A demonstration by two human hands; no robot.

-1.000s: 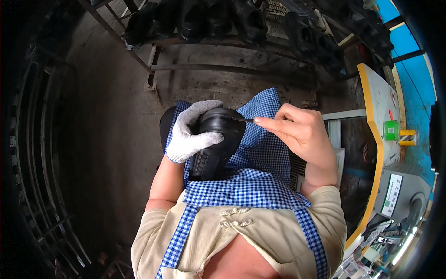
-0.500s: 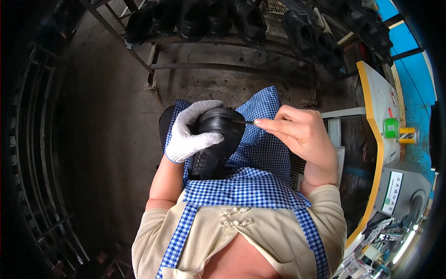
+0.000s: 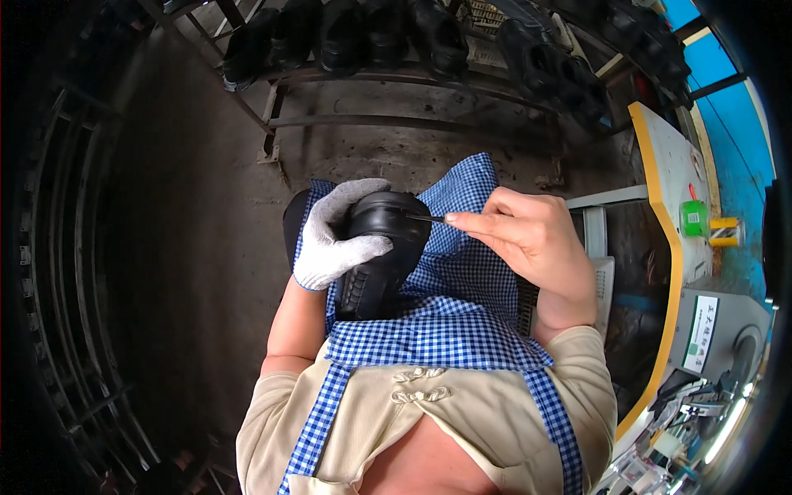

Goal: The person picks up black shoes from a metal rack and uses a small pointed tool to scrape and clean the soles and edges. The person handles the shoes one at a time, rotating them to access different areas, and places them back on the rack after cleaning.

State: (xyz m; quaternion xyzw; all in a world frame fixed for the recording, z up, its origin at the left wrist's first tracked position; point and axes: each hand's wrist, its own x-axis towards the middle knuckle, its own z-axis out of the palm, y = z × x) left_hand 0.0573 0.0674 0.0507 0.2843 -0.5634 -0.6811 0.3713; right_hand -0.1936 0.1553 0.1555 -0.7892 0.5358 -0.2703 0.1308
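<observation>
Shoe, black, rubber-soled, lies on my lap over the blue-checked apron, toe pointing away from me, sole toward my left.

Left hand, in a white knit glove, is curled round the toe and upper of the shoe, fingers closed firmly on it.

Right hand, bare, pinches a thin dark pointed tool between thumb and forefinger; the other fingers are folded in. The tool's tip touches the shoe's upper near the toe rim.

Progress, as I judge it: work on the toe edge is under way; the surface looks clean and finished where I can see it, but I cannot tell how much of the rim is done. The heel end, near my belly, shows no sign of attention.

Rack of metal bars stands ahead of my knees, with a row of similar black shoes along its top edge.

Machine with a yellow-edged panel stands at my right.
</observation>
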